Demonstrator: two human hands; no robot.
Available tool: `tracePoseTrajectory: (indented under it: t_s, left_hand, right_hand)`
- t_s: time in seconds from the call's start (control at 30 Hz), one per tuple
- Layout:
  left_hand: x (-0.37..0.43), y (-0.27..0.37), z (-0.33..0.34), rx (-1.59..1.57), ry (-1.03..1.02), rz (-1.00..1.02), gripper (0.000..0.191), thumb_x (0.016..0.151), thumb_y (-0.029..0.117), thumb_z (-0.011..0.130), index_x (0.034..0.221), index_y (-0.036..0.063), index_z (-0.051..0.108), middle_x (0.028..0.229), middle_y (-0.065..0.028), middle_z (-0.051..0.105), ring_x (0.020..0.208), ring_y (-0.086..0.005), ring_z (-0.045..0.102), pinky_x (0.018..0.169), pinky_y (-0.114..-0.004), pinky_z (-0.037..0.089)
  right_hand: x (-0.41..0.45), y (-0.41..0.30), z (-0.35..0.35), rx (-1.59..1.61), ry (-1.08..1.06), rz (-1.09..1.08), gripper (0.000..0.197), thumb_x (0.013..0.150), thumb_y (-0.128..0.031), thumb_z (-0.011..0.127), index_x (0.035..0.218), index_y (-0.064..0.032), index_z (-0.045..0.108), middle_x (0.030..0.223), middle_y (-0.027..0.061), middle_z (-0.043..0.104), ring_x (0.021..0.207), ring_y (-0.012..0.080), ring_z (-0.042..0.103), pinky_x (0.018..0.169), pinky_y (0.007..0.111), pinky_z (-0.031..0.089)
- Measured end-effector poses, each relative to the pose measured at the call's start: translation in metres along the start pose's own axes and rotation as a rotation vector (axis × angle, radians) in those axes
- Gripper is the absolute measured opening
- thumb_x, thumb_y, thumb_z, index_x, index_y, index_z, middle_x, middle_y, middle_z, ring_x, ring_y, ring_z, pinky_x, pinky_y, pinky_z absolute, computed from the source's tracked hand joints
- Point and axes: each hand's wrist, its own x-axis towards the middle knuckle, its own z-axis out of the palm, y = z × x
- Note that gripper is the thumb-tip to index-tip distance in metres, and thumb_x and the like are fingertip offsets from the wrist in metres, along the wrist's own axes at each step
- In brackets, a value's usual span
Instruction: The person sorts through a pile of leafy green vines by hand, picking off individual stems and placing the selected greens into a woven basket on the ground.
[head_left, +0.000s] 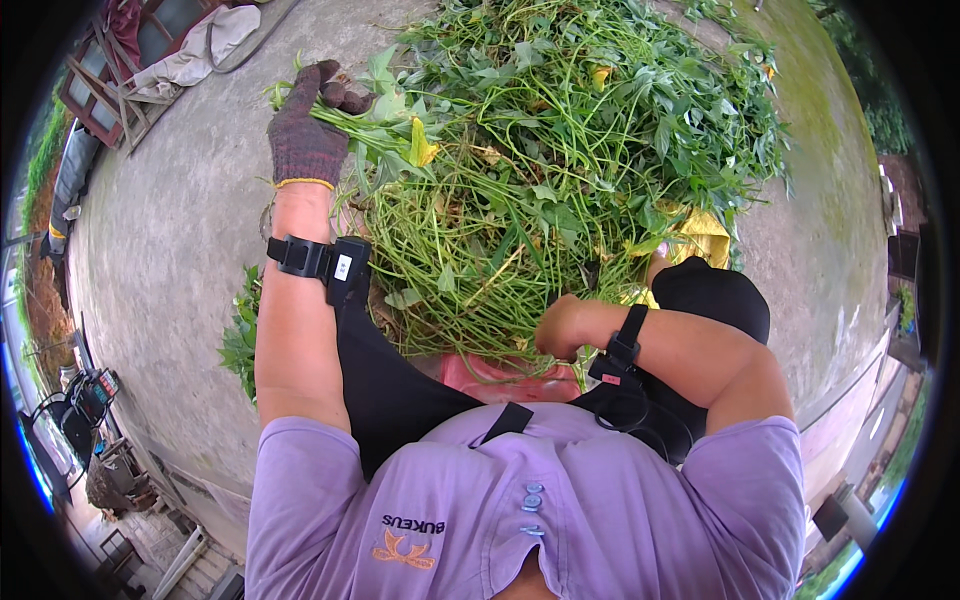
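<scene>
My left hand (309, 127), in a dark knitted work glove with a yellow cuff, is shut on a small bunch of leafy green vines (367, 131). Its stems poke out past the thumb side, and a yellowed leaf (421, 144) hangs at the other end. A large heap of cut vines (517, 172), which look like sweet potato vines, spreads before me between my knees. My bare right hand (559, 330) is curled and blurred at the heap's near edge, close to the stems. Its fingertips are hidden, so what it holds is unclear.
A red plastic object (510, 381) lies under the heap's near edge. Beside my right knee is a yellow sack (703, 238). More green leaves (244, 337) lie on the concrete floor (172, 247) left of my arm. Wooden frames (105, 90) and a pale cloth (199, 49) stand far left.
</scene>
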Motion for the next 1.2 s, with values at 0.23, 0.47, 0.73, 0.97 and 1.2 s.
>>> tracePoseTrajectory:
  t_s: [0.23, 0.47, 0.73, 0.97, 1.2]
  left_hand:
    - [-0.016, -0.023, 0.027, -0.047, -0.042, -0.165, 0.024, 0.091, 0.027, 0.062, 0.091, 0.0025, 0.060, 0.067, -0.0021, 0.051, 0.069, -0.0216, 0.048, 0.076, -0.041, 0.042]
    - [-0.024, -0.051, 0.045, -0.052, -0.134, -0.274, 0.024, 0.092, 0.030, 0.060, 0.087, 0.0064, 0.058, 0.067, -0.0013, 0.049, 0.072, -0.0227, 0.048, 0.080, -0.043, 0.041]
    - [-0.037, -0.059, 0.050, -0.197, -0.295, -0.421, 0.023, 0.091, 0.030, 0.061, 0.083, 0.0088, 0.059, 0.063, -0.0011, 0.046, 0.065, -0.0203, 0.047, 0.076, -0.045, 0.047]
    - [-0.038, -0.071, 0.043, 0.144, 0.017, -0.258, 0.023, 0.091, 0.027, 0.061, 0.084, 0.0051, 0.058, 0.063, -0.0034, 0.047, 0.062, -0.0184, 0.048, 0.068, -0.039, 0.048]
    - [-0.061, -0.074, 0.082, -0.193, -0.102, -0.450, 0.025, 0.092, 0.029, 0.060, 0.084, 0.0053, 0.058, 0.074, -0.0107, 0.059, 0.069, -0.0284, 0.058, 0.074, -0.047, 0.053]
  right_hand:
    - [-0.030, 0.034, -0.079, 0.425, 1.547, 0.251, 0.018, 0.083, -0.025, 0.063, 0.090, -0.0079, 0.061, 0.086, 0.0118, 0.065, 0.078, 0.0344, 0.063, 0.066, 0.045, 0.050]
    - [-0.050, 0.036, -0.121, 0.592, 1.564, 0.231, 0.049, 0.085, -0.040, 0.064, 0.126, -0.0167, 0.051, 0.096, 0.0148, 0.064, 0.087, 0.0337, 0.064, 0.071, 0.042, 0.051]
    - [-0.015, 0.045, -0.102, 0.598, 1.321, 0.294, 0.029, 0.085, -0.030, 0.064, 0.108, -0.0126, 0.058, 0.080, 0.0159, 0.066, 0.077, 0.0351, 0.064, 0.066, 0.045, 0.049]
    - [-0.039, 0.032, -0.111, 0.368, 1.669, 0.334, 0.066, 0.078, -0.039, 0.071, 0.131, -0.0102, 0.044, 0.117, 0.0131, 0.056, 0.107, 0.0338, 0.056, 0.086, 0.045, 0.046]
    - [-0.002, 0.055, -0.100, 1.462, 1.106, -0.410, 0.056, 0.088, -0.037, 0.067, 0.128, 0.0001, 0.053, 0.114, 0.0131, 0.064, 0.103, 0.0187, 0.059, 0.097, 0.032, 0.042]
